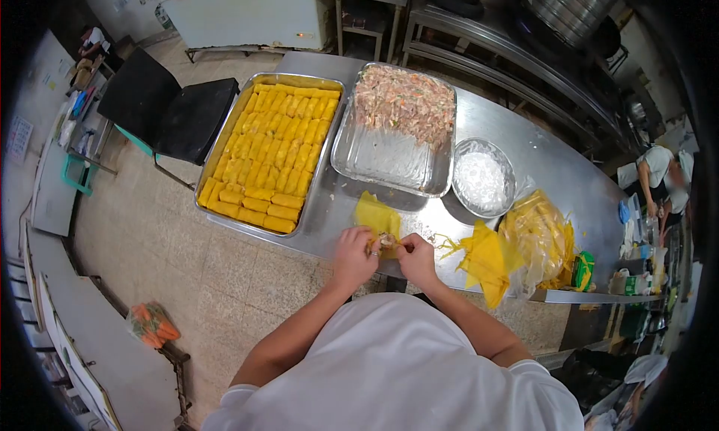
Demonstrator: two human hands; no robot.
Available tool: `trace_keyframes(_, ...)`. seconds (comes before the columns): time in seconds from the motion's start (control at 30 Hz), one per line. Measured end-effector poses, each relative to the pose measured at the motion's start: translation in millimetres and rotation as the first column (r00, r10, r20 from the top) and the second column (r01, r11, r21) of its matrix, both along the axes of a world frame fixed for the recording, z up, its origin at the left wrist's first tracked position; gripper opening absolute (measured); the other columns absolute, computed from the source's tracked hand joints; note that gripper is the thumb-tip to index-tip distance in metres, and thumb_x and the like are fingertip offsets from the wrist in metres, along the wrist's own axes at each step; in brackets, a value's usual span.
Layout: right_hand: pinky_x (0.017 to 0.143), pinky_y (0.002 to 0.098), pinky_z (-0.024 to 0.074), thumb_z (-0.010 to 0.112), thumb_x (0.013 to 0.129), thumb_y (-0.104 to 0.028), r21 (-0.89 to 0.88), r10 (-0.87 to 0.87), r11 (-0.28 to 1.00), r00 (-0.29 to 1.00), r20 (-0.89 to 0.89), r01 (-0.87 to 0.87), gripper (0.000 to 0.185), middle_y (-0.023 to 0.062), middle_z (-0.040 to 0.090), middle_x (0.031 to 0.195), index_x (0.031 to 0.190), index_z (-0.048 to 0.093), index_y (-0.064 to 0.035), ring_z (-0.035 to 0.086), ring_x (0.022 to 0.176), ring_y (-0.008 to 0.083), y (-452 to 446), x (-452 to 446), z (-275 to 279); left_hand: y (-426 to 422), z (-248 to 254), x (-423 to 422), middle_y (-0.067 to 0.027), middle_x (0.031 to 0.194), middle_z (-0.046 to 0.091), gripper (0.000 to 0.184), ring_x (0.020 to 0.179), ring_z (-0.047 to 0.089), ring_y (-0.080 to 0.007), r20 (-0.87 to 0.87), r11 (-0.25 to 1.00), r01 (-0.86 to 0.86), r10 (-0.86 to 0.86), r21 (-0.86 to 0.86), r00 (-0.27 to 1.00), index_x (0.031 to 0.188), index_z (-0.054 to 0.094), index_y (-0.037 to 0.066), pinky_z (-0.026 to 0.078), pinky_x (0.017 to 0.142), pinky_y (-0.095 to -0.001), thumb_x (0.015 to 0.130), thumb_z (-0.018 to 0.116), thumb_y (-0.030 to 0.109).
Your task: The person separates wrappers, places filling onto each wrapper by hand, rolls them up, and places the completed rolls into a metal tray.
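Note:
A yellow wrapper sheet (pixel 377 212) lies at the near edge of the steel table, with a small lump of meat filling (pixel 387 240) on its near part. My left hand (pixel 355 256) has its fingers bent and closed on the wrapper's left side, against the filling. On the other side, my right hand (pixel 416 259) pinches the wrapper's right edge between thumb and fingers. Beyond them stands a metal tray of minced filling (pixel 404 98), its near half bare. To the left, another tray holds rows of yellow rolls (pixel 277 143).
Right of my hands lie loose yellow wrappers (pixel 483 262) and a plastic bag of wrappers (pixel 535 236). A round metal bowl (pixel 483 178) sits behind them. A black chair (pixel 176 109) stands left of the table. Other people (pixel 655 178) are at the far right and far left.

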State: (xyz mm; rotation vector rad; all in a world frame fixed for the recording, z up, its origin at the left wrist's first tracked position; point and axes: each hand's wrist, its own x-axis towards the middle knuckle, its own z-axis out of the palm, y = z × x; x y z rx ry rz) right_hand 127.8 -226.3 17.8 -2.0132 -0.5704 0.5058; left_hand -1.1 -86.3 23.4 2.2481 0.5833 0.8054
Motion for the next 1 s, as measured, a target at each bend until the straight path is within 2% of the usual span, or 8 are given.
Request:
trace_keyframes(0.1, 0.079, 0.0447, 0.0592, 0.073, 0.088, -0.005, -0.105, 0.086, 0.991, 0.995, 0.052, -0.080, 0.011, 0.0223, 0.076, 0.097, 0.096, 0.073, 0.0018, 0.074, 0.086, 0.0373, 1, -3, 18, -5, -6, 12, -0.0167, 0.123, 0.068, 0.039, 0.121, 0.061, -0.0383, -0.325, 0.978, 0.204, -0.183, 0.033, 0.928, 0.117, 0.065, 0.002, 0.050, 0.101, -0.0512, 0.081, 0.079, 0.009)
trace_keyframes(0.3, 0.091, 0.0508, 0.0557, 0.069, 0.087, 0.000, 0.060, 0.209, 0.961, 0.854, 0.477, -0.269, 0.014, 0.0221, 0.071, 0.104, 0.101, 0.069, 0.0002, 0.068, 0.102, 0.0427, 9, -2, 19, 4, -8, 3, -0.0196, 0.134, 0.063, 0.055, 0.130, 0.057, -0.0410, -0.268, 0.950, 0.304, -0.312, -0.075, 0.911, 0.125, 0.061, 0.003, 0.046, 0.113, -0.0503, 0.074, 0.081, 0.006)
trace_keyframes(0.4, 0.093, 0.0514, 0.0543, 0.067, 0.086, 0.002, -0.048, 0.407, 0.885, 0.720, 0.562, -0.463, 0.017, 0.0214, 0.071, 0.103, 0.103, 0.067, -0.0004, 0.068, 0.101, 0.0432, 13, 3, 19, 8, -16, -3, -0.0213, 0.135, 0.062, 0.061, 0.133, 0.056, -0.0426, -0.160, 0.942, 0.268, -0.302, -0.202, 0.940, 0.128, 0.058, 0.002, 0.045, 0.116, -0.0500, 0.072, 0.081, 0.002)
trace_keyframes(0.5, 0.099, 0.0504, 0.0542, 0.069, 0.088, 0.001, -0.188, 0.529, 0.844, 0.719, 0.450, -0.503, 0.016, 0.0225, 0.073, 0.114, 0.103, 0.066, -0.0003, 0.068, 0.108, 0.0423, 14, 4, 19, 12, -17, -6, -0.0225, 0.141, 0.059, 0.062, 0.137, 0.053, -0.0436, -0.162, 0.932, 0.253, -0.301, -0.259, 0.940, 0.133, 0.054, 0.000, 0.044, 0.119, -0.0481, 0.075, 0.078, 0.000)
trace_keyframes(0.6, 0.099, 0.0513, 0.0524, 0.067, 0.085, 0.001, -0.170, 0.543, 0.825, 0.674, 0.500, -0.539, 0.019, 0.0228, 0.073, 0.108, 0.104, 0.066, 0.0006, 0.068, 0.103, 0.0423, 15, 4, 21, 13, -15, -7, -0.0227, 0.142, 0.059, 0.067, 0.136, 0.054, -0.0444, -0.151, 0.926, 0.251, -0.301, -0.284, 0.941, 0.136, 0.053, 0.000, 0.045, 0.118, -0.0482, 0.075, 0.079, 0.001)
trace_keyframes(0.8, 0.105, 0.0486, 0.0522, 0.073, 0.082, -0.004, -0.291, 0.616, 0.779, 0.593, 0.518, -0.555, 0.030, 0.0236, 0.073, 0.112, 0.111, 0.068, 0.0007, 0.068, 0.110, 0.0428, 16, 4, 26, 22, 4, -8, -0.0192, 0.144, 0.059, 0.083, 0.140, 0.052, -0.0384, -0.353, 0.923, 0.359, -0.384, -0.138, 0.853, 0.151, 0.048, 0.004, 0.039, 0.121, -0.0486, 0.077, 0.084, 0.013)
trace_keyframes(0.9, 0.110, 0.0479, 0.0504, 0.077, 0.080, -0.006, -0.132, 0.599, 0.781, 0.673, 0.434, -0.610, 0.045, 0.0252, 0.071, 0.118, 0.123, 0.068, -0.0003, 0.066, 0.118, 0.0423, 11, 7, 41, 29, 7, -11, -0.0193, 0.142, 0.061, 0.093, 0.139, 0.053, -0.0393, -0.353, 0.902, 0.422, -0.426, -0.092, 0.833, 0.152, 0.048, 0.006, 0.040, 0.118, -0.0511, 0.072, 0.092, 0.023)
trace_keyframes(1.0, 0.114, 0.0490, 0.0472, 0.078, 0.079, -0.008, -0.081, 0.550, 0.830, 0.785, 0.287, -0.552, 0.057, 0.0233, 0.067, 0.131, 0.135, 0.066, -0.0025, 0.060, 0.129, 0.0409, -8, 14, 60, 35, 20, -19, -0.0154, 0.150, 0.058, 0.092, 0.145, 0.049, -0.0354, -0.448, 0.864, 0.495, -0.480, -0.091, 0.755, 0.157, 0.044, 0.006, 0.035, 0.122, -0.0494, 0.079, 0.090, 0.027)
